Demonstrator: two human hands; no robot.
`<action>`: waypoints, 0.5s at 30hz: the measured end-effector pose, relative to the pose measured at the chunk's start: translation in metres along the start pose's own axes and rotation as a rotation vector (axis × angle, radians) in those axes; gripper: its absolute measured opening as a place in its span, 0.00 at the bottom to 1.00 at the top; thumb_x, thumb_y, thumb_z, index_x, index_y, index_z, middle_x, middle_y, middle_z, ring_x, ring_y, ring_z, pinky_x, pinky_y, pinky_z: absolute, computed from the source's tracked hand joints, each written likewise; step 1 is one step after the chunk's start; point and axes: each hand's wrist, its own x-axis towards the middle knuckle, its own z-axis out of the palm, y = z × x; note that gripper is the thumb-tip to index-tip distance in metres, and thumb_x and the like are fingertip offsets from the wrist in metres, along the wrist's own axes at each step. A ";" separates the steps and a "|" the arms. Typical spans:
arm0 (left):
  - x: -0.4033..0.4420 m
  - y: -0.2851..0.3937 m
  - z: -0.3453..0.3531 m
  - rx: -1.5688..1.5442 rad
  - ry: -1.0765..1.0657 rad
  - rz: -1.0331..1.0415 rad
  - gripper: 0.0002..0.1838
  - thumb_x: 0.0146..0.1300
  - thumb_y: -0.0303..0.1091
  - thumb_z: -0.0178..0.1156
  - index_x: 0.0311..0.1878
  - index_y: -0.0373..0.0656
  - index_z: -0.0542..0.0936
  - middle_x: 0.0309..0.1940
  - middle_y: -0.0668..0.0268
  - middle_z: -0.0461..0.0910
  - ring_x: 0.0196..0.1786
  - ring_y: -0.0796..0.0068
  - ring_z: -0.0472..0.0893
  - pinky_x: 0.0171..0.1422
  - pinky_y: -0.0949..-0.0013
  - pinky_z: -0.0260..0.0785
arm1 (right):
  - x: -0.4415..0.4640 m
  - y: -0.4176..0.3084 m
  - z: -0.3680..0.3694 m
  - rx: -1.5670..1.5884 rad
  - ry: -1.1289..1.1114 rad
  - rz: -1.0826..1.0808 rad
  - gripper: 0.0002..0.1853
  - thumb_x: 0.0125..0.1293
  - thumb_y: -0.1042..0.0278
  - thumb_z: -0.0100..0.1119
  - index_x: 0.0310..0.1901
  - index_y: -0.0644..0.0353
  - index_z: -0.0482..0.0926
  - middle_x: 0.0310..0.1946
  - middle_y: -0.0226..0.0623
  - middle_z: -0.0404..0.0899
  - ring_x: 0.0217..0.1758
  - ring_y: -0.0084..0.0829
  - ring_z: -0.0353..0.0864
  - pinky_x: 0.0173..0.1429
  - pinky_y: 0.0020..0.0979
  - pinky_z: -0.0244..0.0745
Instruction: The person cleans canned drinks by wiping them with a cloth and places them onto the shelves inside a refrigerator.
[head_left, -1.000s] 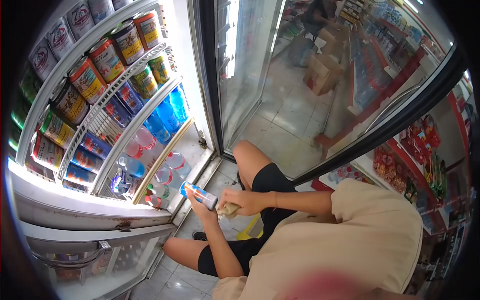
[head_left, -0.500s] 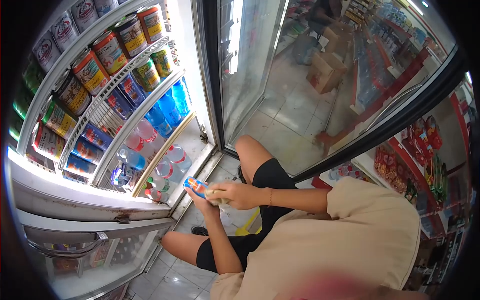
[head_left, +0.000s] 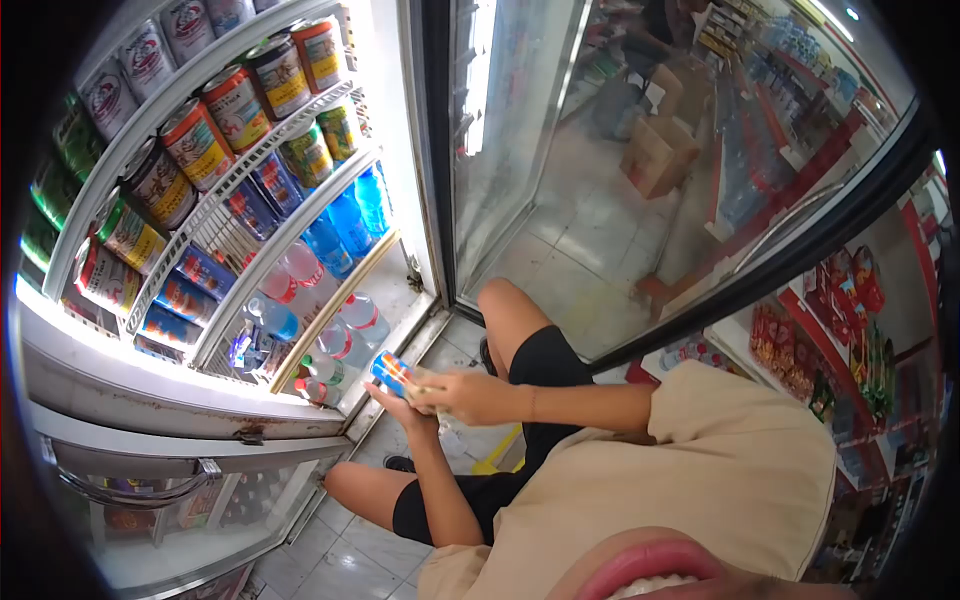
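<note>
A small blue and orange can point(head_left: 388, 369) is tilted in front of the open fridge, over the floor by its sill. My left hand point(head_left: 404, 408) supports the can from below, its fingers partly hidden. My right hand point(head_left: 470, 396) is closed around a pale cloth point(head_left: 426, 394) that presses against the near end of the can. The cloth covers part of the can, and some of my right fingers are out of sight.
The fridge's wire shelves point(head_left: 215, 225) carry rows of cans and bottles. A glass door point(head_left: 570, 250) stands open on the right, another door point(head_left: 170, 510) at lower left. Beyond the glass are a cardboard box point(head_left: 660, 155) and a person point(head_left: 655, 40).
The can has turned slightly in my hands, showing more of its orange label. Cloth and right hand have shifted a little. The whole view has tilted slightly.
</note>
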 end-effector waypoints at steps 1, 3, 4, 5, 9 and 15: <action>-0.001 0.004 0.001 -0.009 0.000 0.007 0.45 0.66 0.83 0.40 0.49 0.46 0.78 0.35 0.65 0.81 0.41 0.64 0.82 0.49 0.61 0.76 | -0.005 -0.008 -0.005 0.098 -0.092 0.081 0.25 0.62 0.80 0.61 0.62 0.55 0.79 0.67 0.42 0.75 0.66 0.48 0.78 0.66 0.41 0.76; -0.009 0.011 -0.003 0.043 -0.215 -0.012 0.45 0.66 0.82 0.40 0.50 0.43 0.78 0.36 0.64 0.81 0.42 0.64 0.82 0.49 0.63 0.76 | -0.002 -0.015 -0.026 0.142 -0.124 0.087 0.26 0.62 0.79 0.63 0.64 0.54 0.78 0.64 0.42 0.76 0.64 0.48 0.79 0.65 0.41 0.76; -0.011 0.012 0.001 -0.010 -0.224 -0.030 0.45 0.67 0.81 0.39 0.52 0.44 0.76 0.38 0.63 0.80 0.42 0.63 0.82 0.50 0.62 0.76 | 0.002 -0.017 -0.038 0.182 -0.149 0.100 0.27 0.62 0.78 0.64 0.65 0.54 0.78 0.61 0.42 0.78 0.62 0.49 0.79 0.64 0.41 0.76; 0.000 0.006 -0.009 -0.037 -0.207 -0.056 0.46 0.68 0.81 0.37 0.59 0.43 0.75 0.47 0.60 0.82 0.49 0.61 0.83 0.58 0.58 0.76 | 0.009 -0.018 -0.045 0.183 -0.155 0.104 0.27 0.62 0.78 0.64 0.65 0.54 0.78 0.61 0.42 0.78 0.62 0.49 0.79 0.64 0.41 0.76; -0.038 0.001 0.038 0.145 -0.158 -0.087 0.48 0.70 0.79 0.33 0.74 0.46 0.68 0.67 0.60 0.75 0.68 0.59 0.77 0.71 0.54 0.71 | 0.042 -0.007 -0.041 0.004 0.187 -0.025 0.30 0.61 0.74 0.67 0.67 0.51 0.75 0.52 0.43 0.77 0.55 0.50 0.80 0.60 0.43 0.77; -0.037 0.007 0.024 0.009 -0.137 -0.191 0.44 0.68 0.80 0.40 0.67 0.50 0.72 0.54 0.64 0.81 0.57 0.61 0.81 0.64 0.52 0.74 | 0.008 0.004 -0.001 -0.135 0.167 0.096 0.26 0.67 0.63 0.66 0.65 0.51 0.72 0.49 0.49 0.74 0.49 0.54 0.82 0.50 0.47 0.79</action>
